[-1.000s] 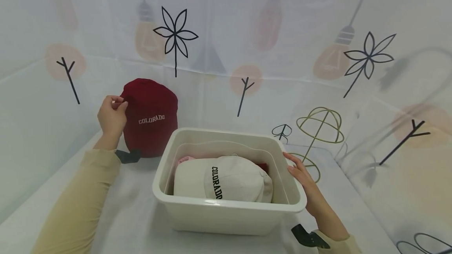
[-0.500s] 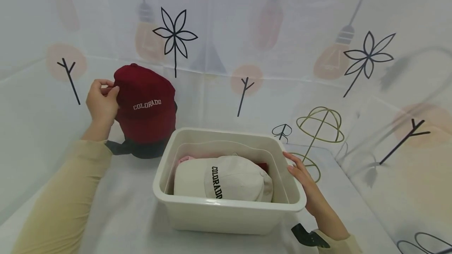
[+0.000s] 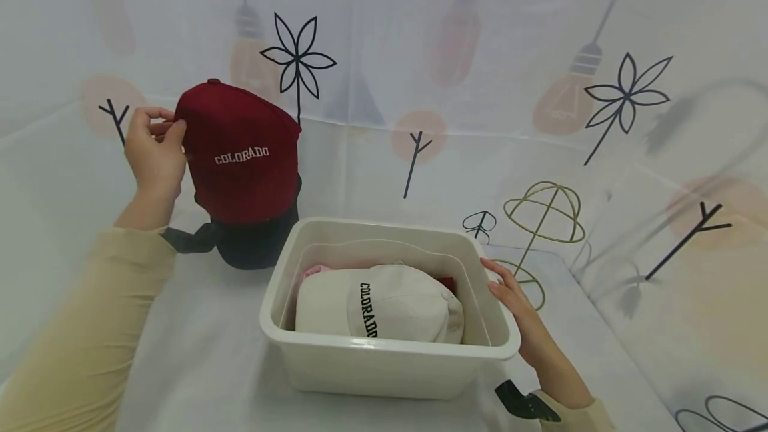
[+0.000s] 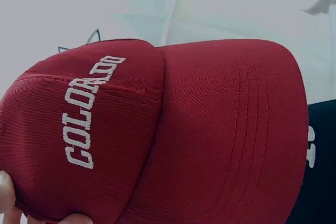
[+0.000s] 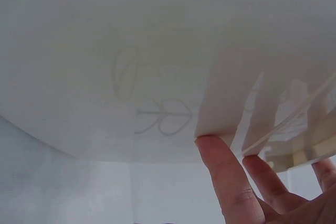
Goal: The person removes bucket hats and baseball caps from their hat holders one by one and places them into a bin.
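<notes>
Upper left of the head view, the left hand (image 3: pixel 153 159) pinches the maroon Colorado cap (image 3: pixel 240 152) by its crown edge: light, soft cloth with a stiff brim. The right hand (image 3: pixel 516 309) rests flat-fingered on the white bin's rim (image 3: pixel 501 325).

Both arms in long, pale beige sleeves of soft, plain fabric, reaching to the wrists. Left hand (image 3: pixel 155 155) and right hand (image 3: pixel 517 309) bare, no rings or gloves. A black angular mount (image 3: pixel 525 404) strapped at the right wrist; a similar black piece (image 3: pixel 183 239) at the left wrist.
</notes>
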A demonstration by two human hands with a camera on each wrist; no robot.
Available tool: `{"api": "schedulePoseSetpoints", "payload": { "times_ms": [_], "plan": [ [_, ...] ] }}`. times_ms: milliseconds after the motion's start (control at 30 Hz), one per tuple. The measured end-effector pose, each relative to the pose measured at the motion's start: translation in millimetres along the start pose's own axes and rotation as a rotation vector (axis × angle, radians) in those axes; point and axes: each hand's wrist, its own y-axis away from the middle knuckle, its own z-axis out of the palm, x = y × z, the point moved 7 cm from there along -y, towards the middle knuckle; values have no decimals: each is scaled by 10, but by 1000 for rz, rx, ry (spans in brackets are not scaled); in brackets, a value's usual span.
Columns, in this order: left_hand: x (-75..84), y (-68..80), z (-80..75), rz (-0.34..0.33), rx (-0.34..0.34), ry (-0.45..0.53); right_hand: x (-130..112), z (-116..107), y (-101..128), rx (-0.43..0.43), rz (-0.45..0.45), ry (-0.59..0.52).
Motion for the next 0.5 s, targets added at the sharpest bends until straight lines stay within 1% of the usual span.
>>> {"api": "schedulePoseSetpoints", "payload": {
  "times_ms": [133, 200, 400, 500],
  "plan": [
    [116, 37, 0, 22, -16, 95, 5, -5, -10, 6, 4, -7],
    [171, 65, -2, 30, -22, 125, 12, -2, -12, 5, 7, -9],
    [319, 154, 20, 64, -53, 166, 17, 5, -14, 5, 9, -12],
    [391, 207, 59, 99, -75, 179, 8, -2, -22, 11, 7, -13]
  ]
}}
